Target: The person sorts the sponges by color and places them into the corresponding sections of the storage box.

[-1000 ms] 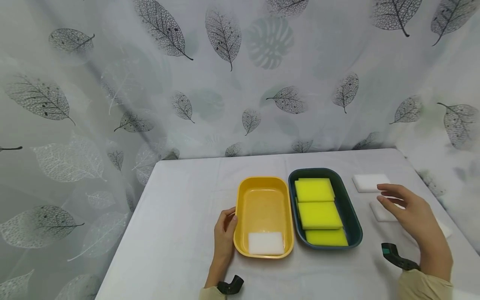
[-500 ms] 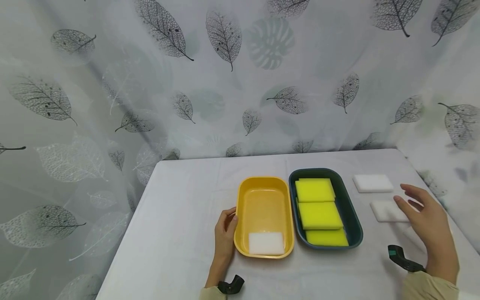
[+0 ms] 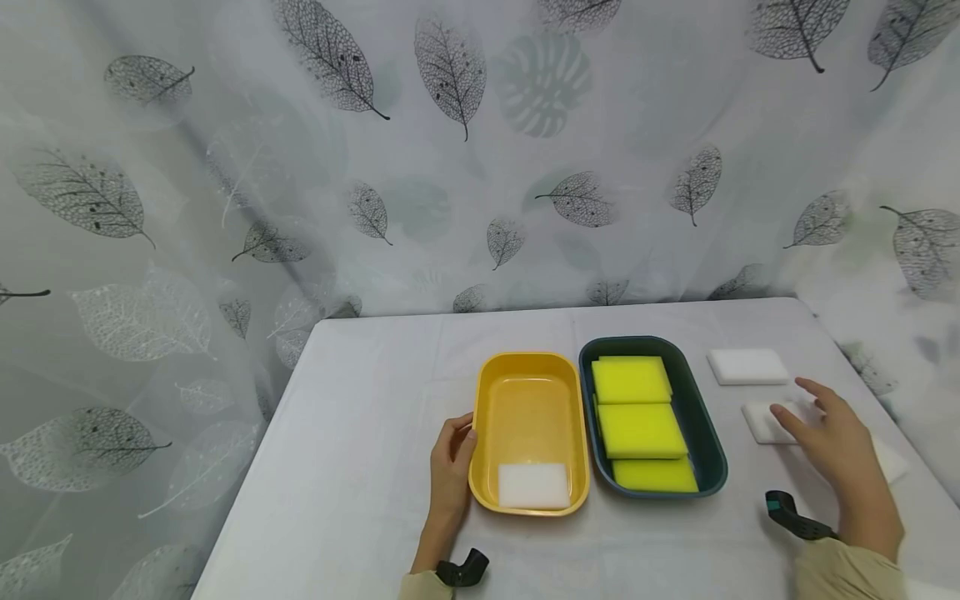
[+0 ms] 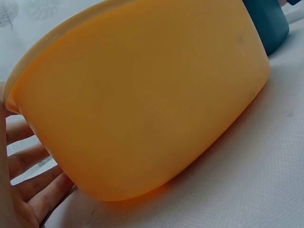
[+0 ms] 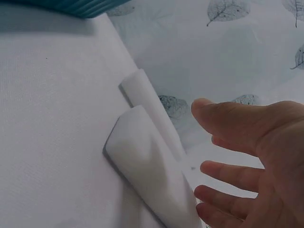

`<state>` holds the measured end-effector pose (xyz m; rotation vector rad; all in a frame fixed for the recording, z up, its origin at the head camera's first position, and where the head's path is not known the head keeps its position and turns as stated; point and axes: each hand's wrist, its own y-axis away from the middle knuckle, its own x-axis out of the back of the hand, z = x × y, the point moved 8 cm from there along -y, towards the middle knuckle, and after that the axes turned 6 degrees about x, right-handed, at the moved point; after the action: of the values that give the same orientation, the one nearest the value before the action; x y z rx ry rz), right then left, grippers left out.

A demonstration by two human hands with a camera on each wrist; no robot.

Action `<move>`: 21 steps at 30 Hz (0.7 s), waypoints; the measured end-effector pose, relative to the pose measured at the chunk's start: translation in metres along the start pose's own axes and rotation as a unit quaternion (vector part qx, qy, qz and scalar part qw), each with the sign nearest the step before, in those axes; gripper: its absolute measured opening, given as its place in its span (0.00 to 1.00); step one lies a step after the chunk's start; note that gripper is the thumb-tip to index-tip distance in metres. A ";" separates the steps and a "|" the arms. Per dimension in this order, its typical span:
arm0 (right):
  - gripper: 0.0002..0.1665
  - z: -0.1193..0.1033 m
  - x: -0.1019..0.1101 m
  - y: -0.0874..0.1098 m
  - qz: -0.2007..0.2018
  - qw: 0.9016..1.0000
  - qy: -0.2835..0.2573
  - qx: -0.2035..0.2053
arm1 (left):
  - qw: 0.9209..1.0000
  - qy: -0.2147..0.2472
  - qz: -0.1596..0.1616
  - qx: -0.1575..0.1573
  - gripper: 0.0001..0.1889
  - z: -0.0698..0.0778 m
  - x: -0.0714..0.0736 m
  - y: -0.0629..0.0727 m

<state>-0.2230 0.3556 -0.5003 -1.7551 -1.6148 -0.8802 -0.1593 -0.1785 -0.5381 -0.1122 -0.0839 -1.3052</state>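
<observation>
Left hand (image 3: 450, 467), lower centre of the head view: fingers extended, set against the outer left side of a yellow tray (image 3: 528, 417); the left-wrist view shows them spread beneath the rim.

Yellow tray, one: lower centre of the frame, upright, with a white block (image 3: 534, 486) lying flat at its near end.

Green tray (image 3: 701, 433), one, dark: just right of the yellow, bearing yellow slabs (image 3: 642, 431) in a column, at least three in sight.

Right hand (image 3: 840, 437), lower right of the frame: fingers relaxed and parted, thumb held away from them, near a middle block (image 3: 763, 423), white, which it partly covers. Whether they touch, I cannot tell.

Further white pieces, two: a far block (image 3: 747, 367) above the middle one in the frame; a third piece (image 3: 891, 460), partly hidden behind the right wrist.

Bench (image 3: 360, 450): white-covered, beneath everything listed.

Leaf-printed cloth (image 3: 300, 150): fills the upper frame.
</observation>
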 end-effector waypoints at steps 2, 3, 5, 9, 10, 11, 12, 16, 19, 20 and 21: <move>0.45 -0.001 -0.001 0.000 0.000 1.000 0.009 0.010 | 1.000 0.002 0.000 -0.001 0.14 0.000 0.000 0.000; 0.45 -0.001 -0.001 -0.001 0.002 1.000 0.012 0.015 | 1.000 0.002 0.000 -0.001 0.14 0.000 0.000 0.000; 0.43 -0.002 -0.001 -0.001 0.009 1.000 0.018 0.024 | 1.000 0.002 0.000 -0.002 0.14 -0.001 0.000 -0.001; 0.40 0.000 -0.001 -0.003 0.022 0.999 0.026 0.034 | 1.000 0.003 -0.001 -0.003 0.14 0.000 0.000 -0.001; 0.38 0.000 -0.002 -0.003 0.027 0.998 0.031 0.039 | 1.000 0.003 0.000 -0.002 0.14 0.000 0.000 0.000; 0.38 0.000 -0.003 -0.003 0.031 0.998 0.036 0.042 | 1.000 0.004 -0.001 -0.001 0.14 0.001 0.000 0.000; 0.36 0.000 -0.003 -0.004 0.037 0.997 0.043 0.048 | 1.000 0.003 0.000 -0.001 0.14 0.001 0.000 0.000; 0.33 0.001 -0.007 -0.005 0.056 0.993 0.077 0.067 | 1.000 0.003 -0.003 -0.001 0.14 0.001 0.000 0.000; 0.33 0.004 -0.009 -0.007 0.052 0.994 0.081 0.058 | 1.000 0.005 -0.004 -0.003 0.14 0.002 0.000 0.000; 0.34 0.005 -0.011 -0.007 0.045 0.995 0.077 0.049 | 1.000 0.004 -0.004 -0.003 0.14 0.002 0.000 0.000; 0.34 0.007 -0.012 -0.007 0.038 0.996 0.073 0.040 | 1.000 0.004 -0.003 -0.003 0.14 0.002 0.000 0.000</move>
<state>-0.2302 0.3544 -0.5140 -1.6476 -1.4590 -0.8751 -0.1591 -0.1784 -0.5361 -0.1122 -0.0729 -1.3117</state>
